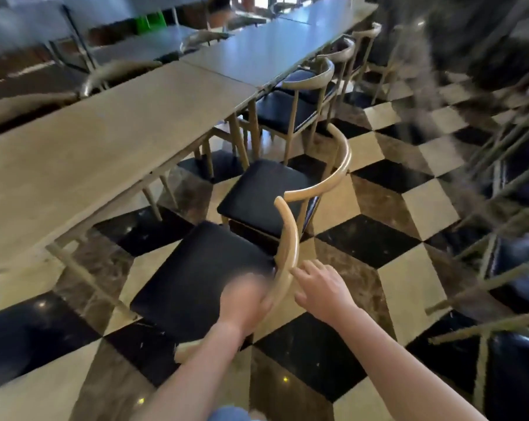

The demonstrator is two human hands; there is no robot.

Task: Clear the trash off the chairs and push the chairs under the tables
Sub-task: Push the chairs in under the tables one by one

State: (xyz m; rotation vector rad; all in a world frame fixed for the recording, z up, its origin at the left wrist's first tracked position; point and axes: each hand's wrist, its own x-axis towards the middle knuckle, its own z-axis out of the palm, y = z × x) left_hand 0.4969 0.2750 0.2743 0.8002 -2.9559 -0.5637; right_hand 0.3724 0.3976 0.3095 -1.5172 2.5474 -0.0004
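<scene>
Head view, reading from your left: the long wooden tabletop [84, 153] runs away from you, its bare surface pale, with more tabletops joined on beyond it. Just right of its near edge stands the nearest chair [196, 278], pulled out onto the checkered floor [409, 287], its black seat bare. Your left hand [245, 302] is blurred; it lies at the curved wooden backrest [287, 253], and its grip looks wrapped over the rail, though the blur keeps me from being sure. Your right hand [321, 290] sits just beside it on the outer side of the same rail, fingers relaxed and apart, fingertips touching the wood without curling round it. Behind this chair a second chair [266, 192] also stands out from the tabletop, seat bare. Farther along, a third chair [293, 107] is partly tucked in. At your far right, more chairs [506, 208] show only as a blur.
</scene>
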